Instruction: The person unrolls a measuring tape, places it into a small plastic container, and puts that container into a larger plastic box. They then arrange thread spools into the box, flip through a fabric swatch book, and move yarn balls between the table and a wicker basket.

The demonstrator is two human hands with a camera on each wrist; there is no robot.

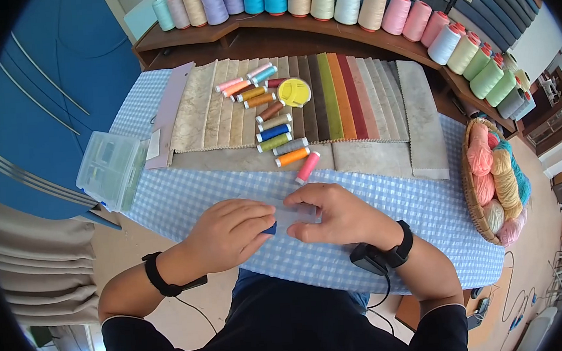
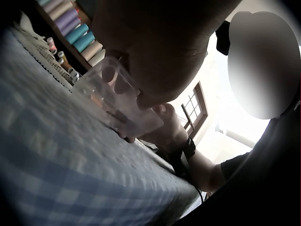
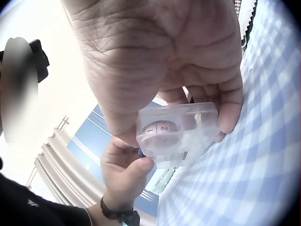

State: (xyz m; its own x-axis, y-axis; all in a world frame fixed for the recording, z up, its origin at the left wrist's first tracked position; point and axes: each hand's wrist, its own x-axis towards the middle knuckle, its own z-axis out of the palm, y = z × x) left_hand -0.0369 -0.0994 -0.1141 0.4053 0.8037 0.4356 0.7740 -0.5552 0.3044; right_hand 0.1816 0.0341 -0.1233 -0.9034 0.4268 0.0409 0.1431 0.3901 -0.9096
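Note:
Between the two hands, low over the blue checked cloth, is a small clear plastic box (image 1: 285,219). My left hand (image 1: 230,234) grips its left end, fingers bent over the top. A small blue piece (image 1: 270,228) shows beside those fingertips; whether it belongs to the box I cannot tell. My right hand (image 1: 342,217) holds the other end, thumb on one side and fingers on the opposite side, as the right wrist view shows. Through the clear wall there, a rolled measuring tape (image 3: 157,129) with red numbers is visible. The left wrist view shows the box (image 2: 115,101) from below the hand.
Beyond the hands, several small thread spools (image 1: 275,132) and a round yellow container (image 1: 295,92) lie on fabric swatches (image 1: 354,98). A clear compartment case (image 1: 108,168) stands left, a yarn basket (image 1: 474,188) right. Big thread cones (image 1: 347,4) line the rear shelf.

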